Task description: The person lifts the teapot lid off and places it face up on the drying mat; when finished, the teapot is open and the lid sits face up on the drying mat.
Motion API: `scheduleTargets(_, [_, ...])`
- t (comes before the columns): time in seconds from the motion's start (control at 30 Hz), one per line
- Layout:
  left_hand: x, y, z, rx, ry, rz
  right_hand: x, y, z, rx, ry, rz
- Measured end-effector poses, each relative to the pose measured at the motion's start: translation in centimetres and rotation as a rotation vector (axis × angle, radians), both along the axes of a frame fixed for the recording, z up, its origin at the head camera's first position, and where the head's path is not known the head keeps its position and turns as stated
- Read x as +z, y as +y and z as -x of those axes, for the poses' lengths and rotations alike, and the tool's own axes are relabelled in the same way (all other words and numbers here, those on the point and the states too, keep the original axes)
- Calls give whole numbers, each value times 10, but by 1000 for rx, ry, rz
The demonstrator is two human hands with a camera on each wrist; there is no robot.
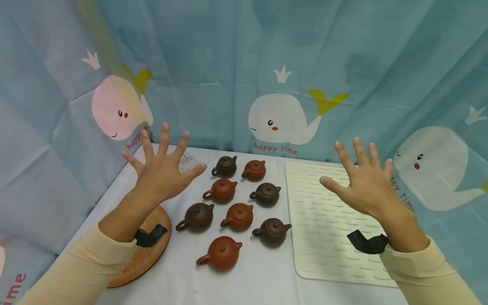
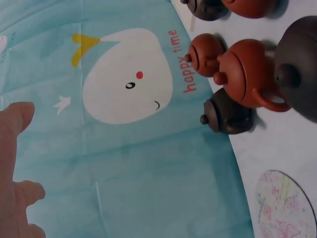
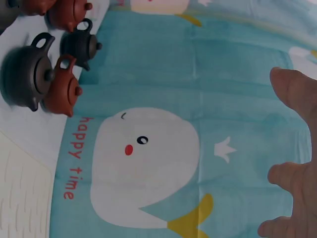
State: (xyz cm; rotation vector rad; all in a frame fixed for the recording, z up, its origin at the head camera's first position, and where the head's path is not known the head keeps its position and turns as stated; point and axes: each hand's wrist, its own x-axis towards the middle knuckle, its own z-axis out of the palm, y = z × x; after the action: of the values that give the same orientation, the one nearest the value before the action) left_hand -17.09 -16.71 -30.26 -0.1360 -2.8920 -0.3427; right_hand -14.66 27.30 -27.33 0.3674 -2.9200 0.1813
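My left hand (image 1: 162, 173) is raised with its fingers spread, above the table's left side. Nothing is in it. On the right, my right hand (image 1: 367, 188) is also held up with fingers spread and holds nothing, overlapping the cream mat (image 1: 310, 241) in the head view. Between the hands stand several small clay teapots, some dark brown like the back one (image 1: 225, 167), others reddish like the front one (image 1: 220, 254). In the left wrist view, a reddish teapot (image 2: 246, 72) stands among others; the right wrist view has a dark teapot (image 3: 27, 74) at upper left.
An orange-brown round board (image 1: 162, 218) lies at the left, partly under my left forearm. Behind my left hand is a round floral piece (image 1: 189, 162), partly hidden. A blue curtain (image 1: 213, 106) with whale prints hangs around the white-covered table (image 1: 267, 279).
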Motion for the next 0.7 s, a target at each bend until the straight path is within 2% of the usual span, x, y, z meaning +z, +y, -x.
scheduleTargets(0.23, [-10,8,-6,-19,22,4,-9,-2,-4,69,25,55])
scheduleTargets(0.47, [-21,20,-12,-74,65,3,-23,-3,-7,165,63,153])
scheduleTargets(0.7, [-33,29,-16,-121,86,-29,-33,-5,-10,209,65,231])
